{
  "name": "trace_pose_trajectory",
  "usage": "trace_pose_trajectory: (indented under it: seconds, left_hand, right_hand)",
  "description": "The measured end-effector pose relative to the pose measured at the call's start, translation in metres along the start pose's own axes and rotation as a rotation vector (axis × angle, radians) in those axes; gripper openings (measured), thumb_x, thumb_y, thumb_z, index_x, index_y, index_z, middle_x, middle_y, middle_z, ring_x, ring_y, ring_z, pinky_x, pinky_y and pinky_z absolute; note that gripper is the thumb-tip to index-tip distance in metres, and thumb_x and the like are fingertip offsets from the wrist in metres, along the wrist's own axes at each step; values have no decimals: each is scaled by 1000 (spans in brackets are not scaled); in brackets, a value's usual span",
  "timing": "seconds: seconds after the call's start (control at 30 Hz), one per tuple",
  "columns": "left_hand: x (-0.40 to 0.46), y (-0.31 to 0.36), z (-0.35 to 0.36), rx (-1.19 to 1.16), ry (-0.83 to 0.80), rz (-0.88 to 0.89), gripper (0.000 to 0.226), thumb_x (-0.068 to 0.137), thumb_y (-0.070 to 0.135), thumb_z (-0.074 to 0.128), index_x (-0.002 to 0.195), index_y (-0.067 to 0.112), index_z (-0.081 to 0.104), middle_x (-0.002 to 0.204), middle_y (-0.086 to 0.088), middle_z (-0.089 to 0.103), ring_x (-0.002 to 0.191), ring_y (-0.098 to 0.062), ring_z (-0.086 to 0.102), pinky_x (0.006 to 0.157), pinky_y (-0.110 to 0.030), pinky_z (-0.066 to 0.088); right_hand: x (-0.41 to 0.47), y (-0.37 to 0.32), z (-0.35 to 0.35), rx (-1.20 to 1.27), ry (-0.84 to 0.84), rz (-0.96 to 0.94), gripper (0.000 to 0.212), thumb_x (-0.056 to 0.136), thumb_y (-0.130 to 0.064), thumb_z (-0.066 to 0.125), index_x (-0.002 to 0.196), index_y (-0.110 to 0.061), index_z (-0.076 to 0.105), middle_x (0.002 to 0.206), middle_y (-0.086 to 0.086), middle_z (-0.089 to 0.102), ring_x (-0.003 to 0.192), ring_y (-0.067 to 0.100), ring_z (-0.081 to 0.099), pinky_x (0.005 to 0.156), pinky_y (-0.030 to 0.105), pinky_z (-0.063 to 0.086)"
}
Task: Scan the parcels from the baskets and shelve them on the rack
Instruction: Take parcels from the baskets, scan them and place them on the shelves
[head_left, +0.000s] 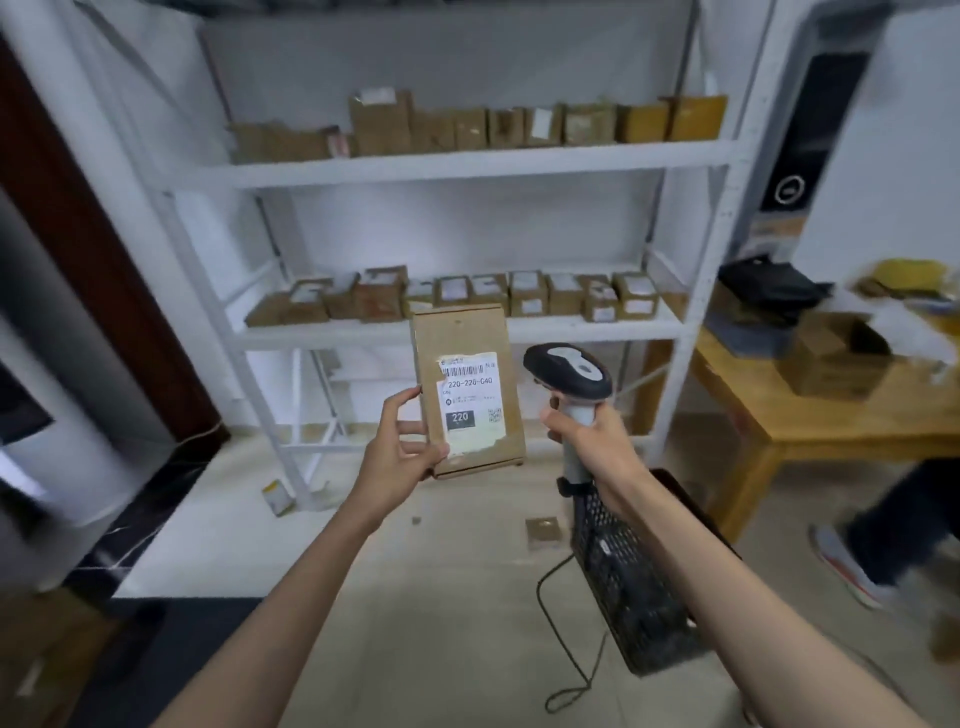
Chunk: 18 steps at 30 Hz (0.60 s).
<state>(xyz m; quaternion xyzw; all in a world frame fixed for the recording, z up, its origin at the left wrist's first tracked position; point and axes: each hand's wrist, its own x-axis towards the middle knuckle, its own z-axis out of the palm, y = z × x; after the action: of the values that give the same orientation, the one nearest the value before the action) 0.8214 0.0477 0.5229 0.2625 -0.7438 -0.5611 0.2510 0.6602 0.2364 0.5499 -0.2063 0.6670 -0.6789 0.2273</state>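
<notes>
Two bare hands work before a white rack (467, 171) whose two upper shelves carry rows of brown parcels (524, 293). Left hand (397, 452): fingers curled round the lower left edge of a flat cardboard parcel (467, 384), held upright in the air, its printed label facing the camera. Right hand (592, 434): fingers wrapped round the grip of a corded barcode scanner (569, 371), just beside the parcel. Below it, a black mesh basket (628, 582) stands on the floor. Far right, a wooden surface (810, 421) bears boxes.

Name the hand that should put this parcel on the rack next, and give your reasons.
Left. The left hand already grips the parcel in front of the rack; the right hand is occupied holding the scanner.
</notes>
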Motion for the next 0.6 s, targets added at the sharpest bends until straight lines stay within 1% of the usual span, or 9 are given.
trace_pose_trajectory:
  seconds: [0.07, 0.13, 0.2, 0.27, 0.33, 0.4, 0.47, 0.53, 0.6]
  left_hand:
    - [10, 5, -9, 24, 76, 31, 73, 87, 7, 75, 140, 43, 39, 113, 0, 62, 86, -14, 71, 67, -28, 60]
    - [20, 11, -13, 54, 140, 73, 74, 86, 5, 75, 139, 41, 38, 110, 3, 61, 87, -13, 68, 65, -27, 58]
    - [29, 16, -14, 63, 192, 107, 76, 85, 3, 76, 136, 43, 37, 108, 6, 60, 87, -12, 66, 67, -28, 57]
    - [36, 21, -13, 71, 237, 141, 77, 84, 3, 76, 134, 46, 36, 108, 7, 60, 88, -11, 65, 69, -26, 56]
    - [42, 26, -12, 91, 275, 176, 77, 83, 7, 78, 133, 48, 35, 109, 8, 62, 91, -11, 66, 71, -23, 54]
    - [48, 29, -11, 107, 303, 203, 77, 83, 9, 79, 134, 47, 36, 109, 8, 62, 93, -12, 66, 74, -26, 55]
    - [52, 32, -11, 125, 319, 215, 78, 83, 11, 79, 137, 45, 35, 111, 9, 62, 95, -13, 66, 77, -31, 57]
    - [55, 34, -11, 143, 327, 217, 79, 84, 12, 79, 139, 44, 33, 114, 8, 60, 99, -14, 65, 79, -34, 58]
    - [56, 37, -10, 152, 336, 226, 79, 84, 12, 79, 140, 43, 32, 115, 8, 59, 101, -13, 64, 78, -32, 58]
  right_hand:
    - [7, -15, 13, 7, -71, -38, 23, 92, -21, 74, 111, -23, 62, 109, -4, 69, 97, 13, 68, 82, 27, 58]
    - [11, -29, 22, 1, -153, -72, 22, 93, -23, 73, 113, -21, 63, 108, -2, 70, 98, 14, 69, 74, 22, 59]
    - [15, -43, 28, 7, -235, -93, 24, 94, -22, 71, 116, -16, 64, 106, 0, 70, 93, 14, 69, 75, 25, 60]
    - [19, -54, 32, 29, -315, -93, 28, 95, -19, 71, 121, -12, 65, 105, 0, 71, 86, 9, 68, 81, 33, 62]
    - [22, -61, 35, 24, -381, -86, 32, 95, -19, 71, 125, -11, 64, 109, 3, 71, 87, 8, 69, 85, 38, 62]
    - [27, -65, 36, 18, -426, -87, 31, 94, -21, 72, 123, -12, 64, 105, 0, 72, 88, 9, 70, 81, 34, 62]
    - [30, -66, 35, 26, -458, -97, 24, 93, -21, 74, 116, -16, 67, 91, -9, 75, 83, 5, 71, 76, 29, 61]
    - [34, -66, 35, 44, -470, -104, 21, 93, -21, 74, 113, -16, 69, 86, -11, 75, 81, 6, 70, 77, 31, 61]
    - [38, -67, 33, 67, -473, -98, 23, 92, -21, 75, 113, -15, 69, 88, -9, 74, 82, 7, 69, 77, 33, 61]
